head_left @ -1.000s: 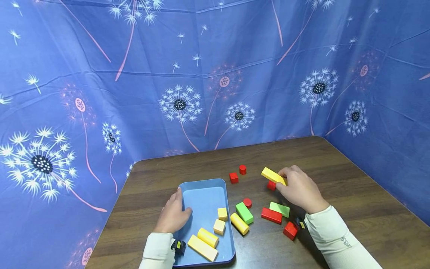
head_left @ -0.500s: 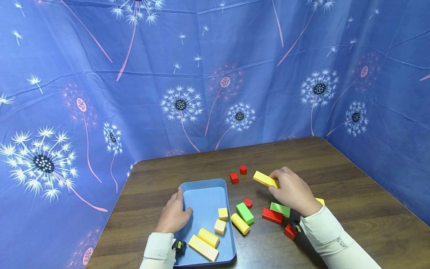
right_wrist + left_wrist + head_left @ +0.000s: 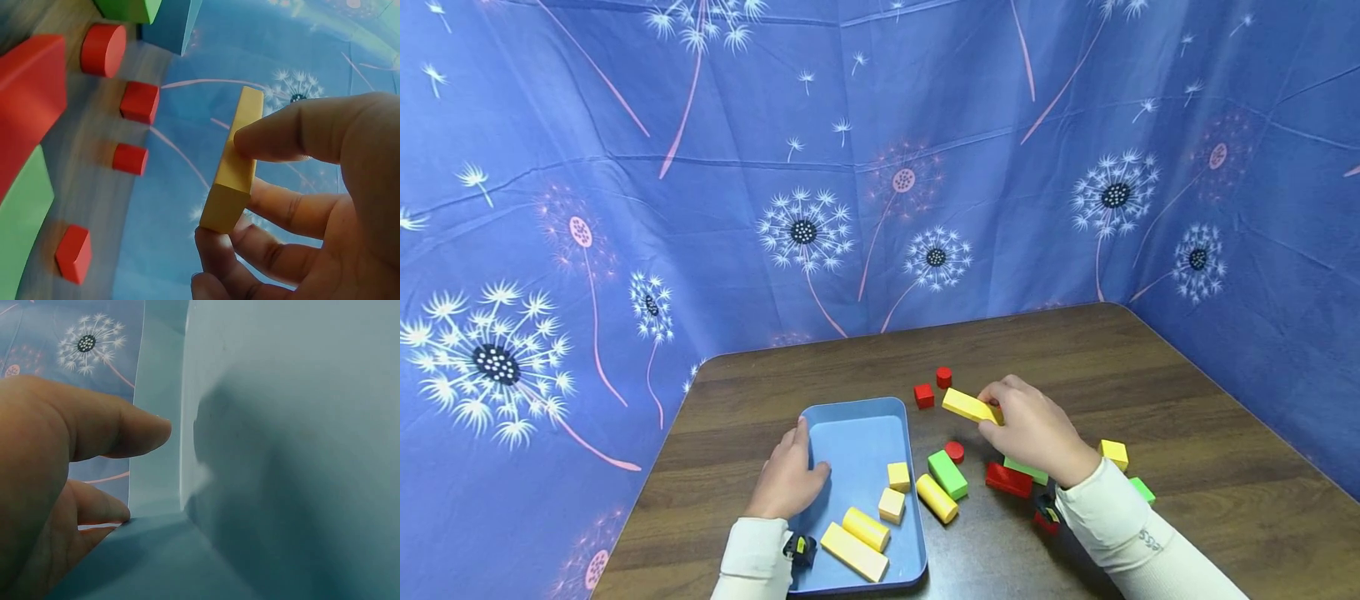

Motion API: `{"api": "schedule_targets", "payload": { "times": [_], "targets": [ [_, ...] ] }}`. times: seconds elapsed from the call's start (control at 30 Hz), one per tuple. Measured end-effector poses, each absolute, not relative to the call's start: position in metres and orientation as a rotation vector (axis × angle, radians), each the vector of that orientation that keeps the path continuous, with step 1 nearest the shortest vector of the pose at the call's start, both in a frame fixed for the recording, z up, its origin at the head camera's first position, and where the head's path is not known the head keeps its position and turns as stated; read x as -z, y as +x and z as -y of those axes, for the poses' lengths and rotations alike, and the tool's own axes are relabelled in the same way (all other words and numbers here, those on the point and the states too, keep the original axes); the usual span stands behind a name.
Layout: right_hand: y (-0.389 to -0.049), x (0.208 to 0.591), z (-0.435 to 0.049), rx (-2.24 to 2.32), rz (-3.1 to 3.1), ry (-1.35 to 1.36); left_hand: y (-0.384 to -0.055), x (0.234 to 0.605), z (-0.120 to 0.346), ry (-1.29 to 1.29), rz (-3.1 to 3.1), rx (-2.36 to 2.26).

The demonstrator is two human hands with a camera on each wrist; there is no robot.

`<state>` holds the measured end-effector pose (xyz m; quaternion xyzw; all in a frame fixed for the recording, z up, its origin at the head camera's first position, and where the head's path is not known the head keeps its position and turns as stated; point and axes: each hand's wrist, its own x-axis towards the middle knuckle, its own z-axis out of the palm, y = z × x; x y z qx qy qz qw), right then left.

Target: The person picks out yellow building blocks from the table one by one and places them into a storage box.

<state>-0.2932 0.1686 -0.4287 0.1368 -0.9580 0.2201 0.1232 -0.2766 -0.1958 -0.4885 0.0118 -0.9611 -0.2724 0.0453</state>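
Note:
My right hand (image 3: 1037, 435) pinches a long yellow block (image 3: 964, 403) and holds it above the table. In the right wrist view the thumb lies on one face of this yellow block (image 3: 235, 165), with fingers on the far side. My left hand (image 3: 786, 477) grips the left wall of a blue tray (image 3: 842, 442); in the left wrist view, the thumb (image 3: 140, 431) reaches over the wall and fingers are on its outer side. Inside the tray lie two small yellow cubes (image 3: 891, 506), a yellow cylinder (image 3: 866, 530) and a long yellow block (image 3: 853, 552).
Between tray and right hand lie a yellow cylinder (image 3: 936, 499), a green block (image 3: 947, 474) and a red disc (image 3: 954, 452). Farther back are a red cube (image 3: 923, 396) and red cylinder (image 3: 943, 377). Under the right arm sits a red block (image 3: 1008, 480); a yellow block (image 3: 1113, 454) lies right.
My right hand has carried the long yellow block leftward, toward the tray. A yellow block and a green one have come into sight right of the arm. The left hand stays put.

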Motion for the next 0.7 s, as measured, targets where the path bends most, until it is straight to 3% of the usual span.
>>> {"api": "schedule_targets", "payload": {
  "times": [0.7],
  "targets": [
    [-0.3,0.409,-0.123,-0.683,2.778,0.525,-0.276,0.487,0.195,0.045,2.932,0.832]
  ]
}}
